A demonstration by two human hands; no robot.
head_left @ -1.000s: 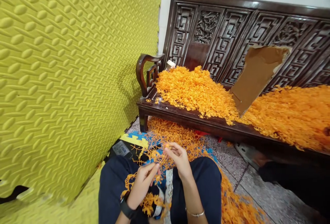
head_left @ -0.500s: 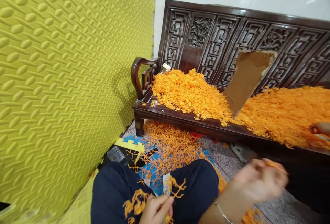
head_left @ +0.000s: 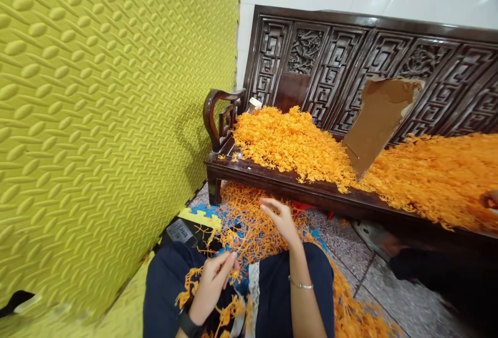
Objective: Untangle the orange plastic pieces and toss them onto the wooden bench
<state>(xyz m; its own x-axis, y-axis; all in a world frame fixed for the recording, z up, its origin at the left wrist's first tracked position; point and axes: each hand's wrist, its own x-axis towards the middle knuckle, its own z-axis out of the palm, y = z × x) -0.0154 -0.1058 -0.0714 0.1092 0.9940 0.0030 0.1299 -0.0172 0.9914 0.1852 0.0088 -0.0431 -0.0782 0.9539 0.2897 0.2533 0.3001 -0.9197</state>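
Over my lap, my left hand (head_left: pixel 213 282) has its thumb and fingers pressed together on thin, branched orange plastic pieces (head_left: pixel 234 276). More orange bits hang beside its wrist, which wears a dark band. My right hand (head_left: pixel 283 221) is farther forward, above the floor pile, fingers stretched out and slightly apart, with nothing visible in them. Beneath it, a heap of stringy orange branched pieces (head_left: pixel 252 229) lies on a blue mat. On the dark wooden bench, a heap of orange flower-like pieces (head_left: pixel 288 138) covers much of the seat.
A brown cardboard sheet (head_left: pixel 379 120) stands between two orange heaps on the bench (head_left: pixel 268 172). Yellow textured foam mat (head_left: pixel 116 109) rises on the left. At right, another person's hand (head_left: pixel 490 199) touches the far heap (head_left: pixel 439 172), and their shoe (head_left: pixel 368 237) rests on the floor.
My right hand has swung left and forward from the right side to over the floor pile, its fingers now extended. My left hand has moved slightly left and up.
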